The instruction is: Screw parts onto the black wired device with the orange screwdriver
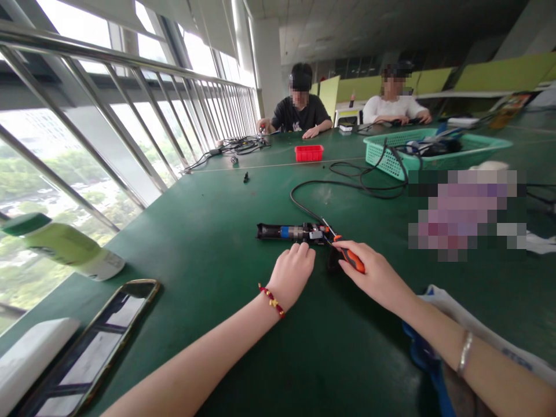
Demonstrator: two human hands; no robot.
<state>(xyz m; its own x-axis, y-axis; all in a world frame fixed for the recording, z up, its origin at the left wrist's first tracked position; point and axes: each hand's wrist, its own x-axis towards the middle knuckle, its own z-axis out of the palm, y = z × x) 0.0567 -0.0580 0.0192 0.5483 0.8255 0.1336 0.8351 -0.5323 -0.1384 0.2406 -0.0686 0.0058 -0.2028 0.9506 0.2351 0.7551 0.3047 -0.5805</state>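
My right hand [364,267] grips an orange-handled screwdriver [354,260], its shaft at the black device [296,233] lying on the green table [204,243]; my left hand [292,271] curls beside the device, whether grasping it I cannot tell; a cord [330,182] loops near the basket [386,156].

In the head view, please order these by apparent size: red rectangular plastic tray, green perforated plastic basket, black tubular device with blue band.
1. Green basket
2. Black device
3. Red tray, farther off than the device
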